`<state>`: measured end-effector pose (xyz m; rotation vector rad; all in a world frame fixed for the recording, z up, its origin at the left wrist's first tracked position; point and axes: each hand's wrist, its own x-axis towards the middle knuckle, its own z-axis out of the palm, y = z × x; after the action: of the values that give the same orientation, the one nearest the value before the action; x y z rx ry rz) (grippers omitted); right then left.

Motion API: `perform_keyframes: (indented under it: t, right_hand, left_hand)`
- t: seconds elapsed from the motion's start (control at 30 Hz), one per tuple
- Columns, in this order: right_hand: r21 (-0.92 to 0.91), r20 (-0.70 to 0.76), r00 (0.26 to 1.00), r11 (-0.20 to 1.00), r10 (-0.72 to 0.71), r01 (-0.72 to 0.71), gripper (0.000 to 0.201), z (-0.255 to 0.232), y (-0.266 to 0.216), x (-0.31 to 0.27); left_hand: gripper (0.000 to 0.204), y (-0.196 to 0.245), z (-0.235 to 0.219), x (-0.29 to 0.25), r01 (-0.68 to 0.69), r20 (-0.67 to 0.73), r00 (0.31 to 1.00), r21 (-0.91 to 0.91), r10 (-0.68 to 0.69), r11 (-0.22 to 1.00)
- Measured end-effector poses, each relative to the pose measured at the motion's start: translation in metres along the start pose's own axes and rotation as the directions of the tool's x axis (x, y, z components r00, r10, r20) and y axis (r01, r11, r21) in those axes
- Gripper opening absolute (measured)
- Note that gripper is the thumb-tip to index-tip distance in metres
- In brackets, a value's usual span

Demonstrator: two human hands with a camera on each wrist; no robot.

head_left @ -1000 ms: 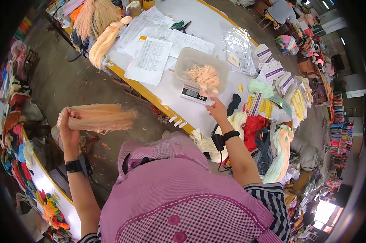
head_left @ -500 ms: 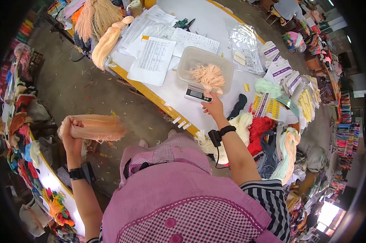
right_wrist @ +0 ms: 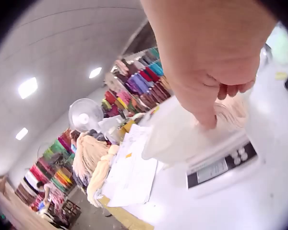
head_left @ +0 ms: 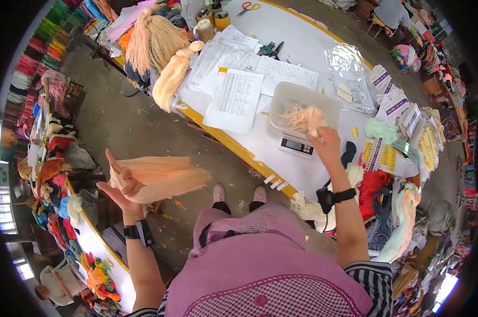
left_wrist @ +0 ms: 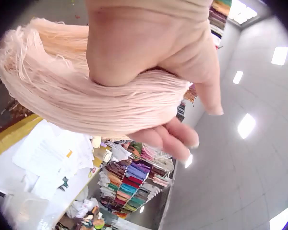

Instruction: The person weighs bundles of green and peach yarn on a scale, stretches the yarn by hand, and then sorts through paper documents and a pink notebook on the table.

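Note:
My left hand (head_left: 123,185) grips a skein of pale peach yarn (head_left: 170,177) off to the left of the table, above the floor. Its index finger and thumb stick out while the other fingers curl round the yarn. In the left wrist view, the looped skein (left_wrist: 101,105) hangs across the palm. My right hand (head_left: 327,142) pinches the end of a bundle of peach yarn (head_left: 302,119) lying in a translucent plastic tub (head_left: 284,94). This tub sits over a small digital scale (head_left: 297,146), whose display and buttons (right_wrist: 221,165) face me.
Printed sheets (head_left: 236,98) lie left of the tub. A peach hank (head_left: 170,79) and tassel-like yarn bundles hang at the table's left corner. Red yarn (head_left: 373,185), cream yarn and colour cards (head_left: 408,113) crowd the right. Black-handled snips (head_left: 273,50) lie farther back.
My right hand moves from the scale's front edge to the yarn in the tub and now pinches it. The left hand keeps the skein, its index finger and thumb now extended. The head view has shifted.

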<state>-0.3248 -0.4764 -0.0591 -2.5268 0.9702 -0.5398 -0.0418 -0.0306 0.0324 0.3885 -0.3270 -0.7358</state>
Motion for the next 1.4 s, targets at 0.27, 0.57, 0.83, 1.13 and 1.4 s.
perform_keyframes:
  t: [0.27,0.57,0.83,1.13,1.4]
  right_hand:
    - [0.857,0.509,0.498,0.469,-0.702,-0.214,0.02,-0.1,-0.257,0.013]
    - [0.697,0.606,0.504,0.716,-0.616,0.037,0.026,-0.005,-0.333,0.031]
    - [0.689,0.591,0.723,0.69,-0.358,-0.221,0.023,0.054,-0.322,0.013]
    - [0.734,0.673,0.688,0.367,-0.274,-0.572,0.014,0.089,-0.296,-0.011]
    - [0.698,0.589,0.807,0.537,-0.052,-0.474,0.015,0.103,-0.252,-0.041]
  left_hand:
    - [0.093,0.015,0.02,0.056,0.092,0.279,0.953,0.105,-0.119,0.99]
    - [0.123,0.006,0.059,0.092,0.35,-0.002,0.884,0.666,-0.467,0.659]
    - [0.086,0.0,0.007,0.102,0.346,-0.063,0.746,0.888,-0.663,0.304]
    - [0.076,-0.005,-0.008,0.11,0.446,-0.19,0.686,0.872,-0.702,0.201]
    - [0.073,-0.016,-0.007,0.116,0.527,-0.191,0.688,0.794,-0.7,0.302]
